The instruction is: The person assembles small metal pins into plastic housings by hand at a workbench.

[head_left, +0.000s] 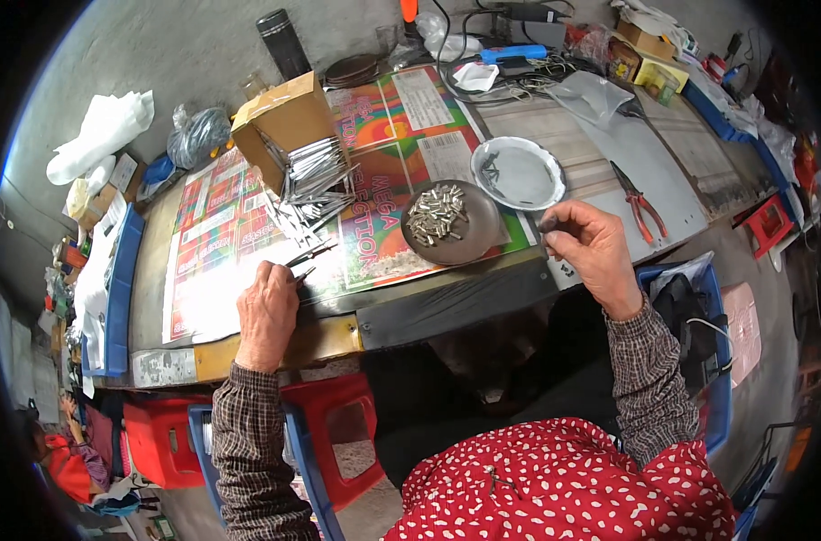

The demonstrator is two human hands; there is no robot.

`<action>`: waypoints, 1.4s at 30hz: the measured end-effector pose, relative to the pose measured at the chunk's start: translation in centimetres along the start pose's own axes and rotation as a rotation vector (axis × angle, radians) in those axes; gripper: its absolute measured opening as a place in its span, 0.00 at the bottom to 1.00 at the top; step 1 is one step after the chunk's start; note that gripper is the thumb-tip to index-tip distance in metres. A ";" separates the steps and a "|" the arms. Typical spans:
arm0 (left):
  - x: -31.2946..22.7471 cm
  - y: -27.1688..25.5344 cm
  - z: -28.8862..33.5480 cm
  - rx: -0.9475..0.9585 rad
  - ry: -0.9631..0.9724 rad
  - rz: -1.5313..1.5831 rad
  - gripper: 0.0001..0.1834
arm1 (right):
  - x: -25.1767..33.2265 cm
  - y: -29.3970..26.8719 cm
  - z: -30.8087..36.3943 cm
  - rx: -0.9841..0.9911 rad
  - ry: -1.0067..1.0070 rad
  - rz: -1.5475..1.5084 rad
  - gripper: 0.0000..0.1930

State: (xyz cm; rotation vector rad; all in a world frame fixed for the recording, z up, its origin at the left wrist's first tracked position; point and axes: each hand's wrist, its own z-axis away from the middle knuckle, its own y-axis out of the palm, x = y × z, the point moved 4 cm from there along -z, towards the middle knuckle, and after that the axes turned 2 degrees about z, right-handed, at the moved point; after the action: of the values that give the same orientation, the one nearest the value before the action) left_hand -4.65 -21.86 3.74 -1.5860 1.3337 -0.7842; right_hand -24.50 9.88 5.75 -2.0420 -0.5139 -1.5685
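My left hand (266,311) is closed at the table's front edge around a small dark tool with two slim, parted prongs (309,256); its kind is unclear. My right hand (595,252) is raised over the table's front edge, thumb and finger pinched together. Whatever they hold is too small to make out. Left of it is a brown round dish (485,236) with a heap of short metal pins (436,215). Behind stands a white bowl (530,191) with a few thin dark pieces (490,169). Small dark bits (567,268) lie on the table below my right hand.
A cardboard box (280,113) on its side spills thin metal rods (317,171) across printed cardboard (374,171). Red-handled pliers (645,215) lie at the right. Cables and a blue-handled tool (514,54) are at the back. Blue bins (120,293) flank the table; red stools (338,433) stand below.
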 end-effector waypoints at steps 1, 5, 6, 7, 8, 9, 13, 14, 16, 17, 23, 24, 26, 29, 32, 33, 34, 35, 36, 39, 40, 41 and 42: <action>0.1 0.0 0.2 -0.011 -0.022 0.013 0.06 | 0.0 0.0 0.2 0.008 0.037 -0.026 0.10; 0.2 -0.1 0.6 -0.046 -0.027 0.011 0.07 | 0.6 0.5 1.2 0.015 0.081 -0.063 0.13; 0.2 0.1 0.6 -0.047 -0.025 0.012 0.07 | 0.6 0.5 1.4 0.013 0.080 -0.062 0.13; 0.2 0.3 0.6 -0.049 -0.042 -0.006 0.07 | 0.7 0.6 1.6 0.027 0.066 -0.073 0.13; 0.2 0.4 0.6 -0.051 -0.059 -0.023 0.07 | 0.7 0.7 1.8 0.040 0.052 -0.083 0.13; 0.1 0.4 0.7 -0.052 -0.057 -0.024 0.07 | 0.7 0.7 1.9 0.039 0.051 -0.084 0.13; -0.5 0.1 0.6 -0.054 -0.025 -0.013 0.06 | 0.6 0.8 2.5 0.010 0.052 -0.106 0.11; -0.6 0.1 0.6 -0.044 -0.024 -0.007 0.06 | 0.6 0.9 2.7 0.006 0.043 -0.106 0.09; -0.3 0.0 0.8 -0.057 -0.031 0.013 0.06 | 1.0 1.2 3.0 0.013 0.034 -0.113 0.08; -0.2 -0.1 1.0 -0.069 -0.040 0.034 0.06 | 1.1 1.4 3.2 0.021 0.027 -0.119 0.07; -3.2 -1.8 2.3 -0.268 -0.036 0.139 0.05 | 1.9 1.9 3.9 0.039 -0.071 -0.066 0.06; -4.0 -2.0 2.9 -0.218 -0.093 0.182 0.06 | 2.1 2.0 4.0 0.039 -0.071 -0.066 0.06; -6.2 -2.9 3.8 -0.258 -0.089 0.386 0.07 | 2.4 2.3 4.1 0.055 -0.083 -0.037 0.05; -10.4 -4.7 4.5 -0.254 0.007 0.415 0.07 | 2.7 2.6 4.5 0.062 -0.094 -0.066 0.05; -14.5 -6.8 5.0 -0.241 0.059 0.672 0.11 | 3.2 2.9 4.9 0.090 -0.086 -0.086 0.05; -15.7 -7.4 5.2 -0.198 0.096 0.719 0.13 | 3.4 2.9 5.1 0.084 -0.084 -0.083 0.05; -16.5 -7.8 5.6 -0.159 0.130 0.761 0.16 | 3.7 3.1 5.2 0.092 -0.088 -0.072 0.05; -17.2 -8.2 6.2 -0.154 0.193 0.791 0.20 | 3.9 3.1 5.3 0.099 -0.091 -0.060 0.05; -17.8 -9.1 6.4 -0.077 0.240 0.851 0.22 | 4.1 3.1 5.4 0.097 -0.091 -0.056 0.05; -19.2 -10.4 6.2 -0.047 0.386 1.005 0.19 | 4.4 3.1 5.9 0.124 -0.110 -0.085 0.05; -19.7 -10.7 6.3 -0.073 0.392 1.057 0.18 | 4.3 3.1 6.1 0.128 -0.105 -0.130 0.05; -20.1 -10.8 6.0 -0.134 0.459 1.141 0.16 | 4.2 3.0 6.2 0.130 -0.101 -0.175 0.04; -20.1 -11.8 5.8 -0.029 0.655 1.109 0.17 | 4.2 2.8 6.3 0.125 -0.103 -0.173 0.04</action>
State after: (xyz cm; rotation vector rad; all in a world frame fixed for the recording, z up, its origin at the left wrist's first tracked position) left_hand 0.86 -0.69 13.74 -0.3714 2.3396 -0.5459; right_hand -16.88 11.37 8.08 -2.0357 -0.8268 -1.4911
